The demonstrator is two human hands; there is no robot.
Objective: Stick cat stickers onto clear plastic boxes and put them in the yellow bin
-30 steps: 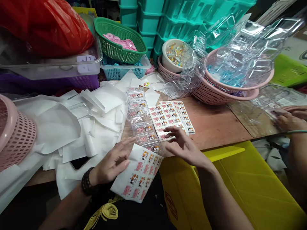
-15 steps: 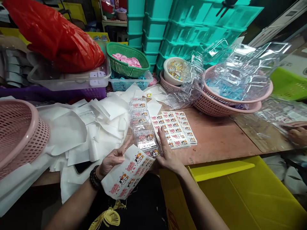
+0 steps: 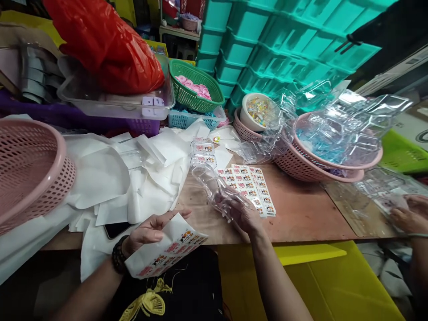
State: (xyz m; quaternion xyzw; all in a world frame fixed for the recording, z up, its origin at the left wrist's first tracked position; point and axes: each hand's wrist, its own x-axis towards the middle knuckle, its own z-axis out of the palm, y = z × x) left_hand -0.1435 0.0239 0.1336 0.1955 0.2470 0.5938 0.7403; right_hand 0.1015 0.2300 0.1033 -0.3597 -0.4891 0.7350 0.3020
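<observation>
My left hand (image 3: 147,232) is closed on the edge of a sticker sheet (image 3: 167,252) printed with cartoon animals and pink lettering, tilted over the table's front edge. In my right hand (image 3: 240,209) are several clear plastic boxes (image 3: 209,183), lifted a little off the table, fingers wrapped around them. Just beyond them, a short row of clear boxes with stickers (image 3: 203,149) lies on the table. Right of that row are stacked sticker sheets (image 3: 245,185), partly covered by my right hand. White backing papers (image 3: 150,174) lie heaped to the left.
A pink basket (image 3: 36,178) stands at the left. At the right, pink baskets (image 3: 287,162) hold many clear boxes. Behind are a green basket (image 3: 200,103), a white bowl (image 3: 245,118) and stacked teal crates (image 3: 274,49). Another person's hands (image 3: 406,214) work at the far right.
My right hand has gathered the nearer clear boxes out of the row and lifted them rightward. My left hand has moved slightly left with the sheet. The camera view has shifted.
</observation>
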